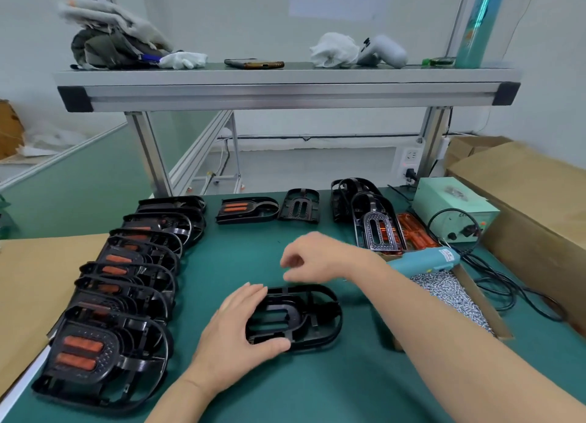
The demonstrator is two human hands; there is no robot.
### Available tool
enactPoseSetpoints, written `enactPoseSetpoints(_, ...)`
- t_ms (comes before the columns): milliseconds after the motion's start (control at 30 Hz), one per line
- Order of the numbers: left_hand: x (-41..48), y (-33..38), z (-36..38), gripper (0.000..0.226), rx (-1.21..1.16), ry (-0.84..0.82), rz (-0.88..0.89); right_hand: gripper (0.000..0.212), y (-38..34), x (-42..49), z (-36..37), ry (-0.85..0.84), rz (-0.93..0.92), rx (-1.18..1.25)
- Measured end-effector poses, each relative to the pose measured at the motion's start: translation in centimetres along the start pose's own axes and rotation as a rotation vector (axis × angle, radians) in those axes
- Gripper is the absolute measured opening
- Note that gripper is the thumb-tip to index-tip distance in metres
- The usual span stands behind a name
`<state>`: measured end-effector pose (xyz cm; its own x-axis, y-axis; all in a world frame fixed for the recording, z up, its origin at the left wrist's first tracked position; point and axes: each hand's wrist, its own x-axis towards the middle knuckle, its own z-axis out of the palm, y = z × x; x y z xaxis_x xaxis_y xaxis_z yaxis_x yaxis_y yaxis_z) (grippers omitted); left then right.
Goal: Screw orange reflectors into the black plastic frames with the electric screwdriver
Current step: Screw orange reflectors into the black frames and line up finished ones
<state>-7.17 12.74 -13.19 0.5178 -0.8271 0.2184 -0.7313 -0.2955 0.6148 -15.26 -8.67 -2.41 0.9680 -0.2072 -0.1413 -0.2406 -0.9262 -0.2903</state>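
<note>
A black plastic frame [304,318] lies flat on the green mat near the front, with no orange reflector visible in it. My left hand [236,330] grips its left end, thumb under the near edge and fingers over the far edge. My right hand [312,257] hovers just above the frame's far side with fingers loosely curled; I cannot tell whether it pinches anything. The blue electric screwdriver [428,259] lies on the mat behind my right forearm. Loose orange reflectors [415,232] sit at the right.
A row of several frames with orange reflectors [126,283] runs along the left. More frames [247,210] lie at the back, and a stack [364,207] at the back right. A tray of screws [450,299], a power supply box [453,207], cables and cardboard boxes [532,194] fill the right.
</note>
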Motion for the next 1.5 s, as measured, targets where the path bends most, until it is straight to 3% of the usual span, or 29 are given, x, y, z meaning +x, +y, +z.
enactPoseSetpoints(133,-0.1,0.3,0.0,0.098,-0.046,0.015,0.028,0.023,5.4,-0.8,-3.8,0.461,0.292,0.129)
enactPoseSetpoints(200,-0.2,0.5,-0.1,0.091,-0.045,0.022,0.036,0.028,8.8,-1.4,-5.0,0.557,0.514,0.090)
enactPoseSetpoints(333,-0.2,0.7,-0.2,0.080,-0.053,0.023,0.031,0.016,14.4,-3.2,-5.0,0.435,0.804,-0.104)
enactPoseSetpoints(433,-0.2,0.8,-0.1,0.073,-0.068,0.019,0.027,0.022,16.9,-3.9,-4.2,0.297,0.911,-0.180)
enactPoseSetpoints(667,-0.4,0.8,-0.1,0.054,-0.122,0.075,0.036,0.009,18.6,-3.6,-3.2,0.176,0.925,-0.277)
enactPoseSetpoints(1133,-0.3,0.4,0.1,0.036,-0.160,0.068,0.031,0.015,19.0,-4.3,-3.4,-0.021,0.868,-0.282)
enactPoseSetpoints(1500,-0.3,0.3,0.2,0.033,-0.164,0.083,0.040,0.061,18.4,-4.4,-6.0,0.103,0.836,-0.246)
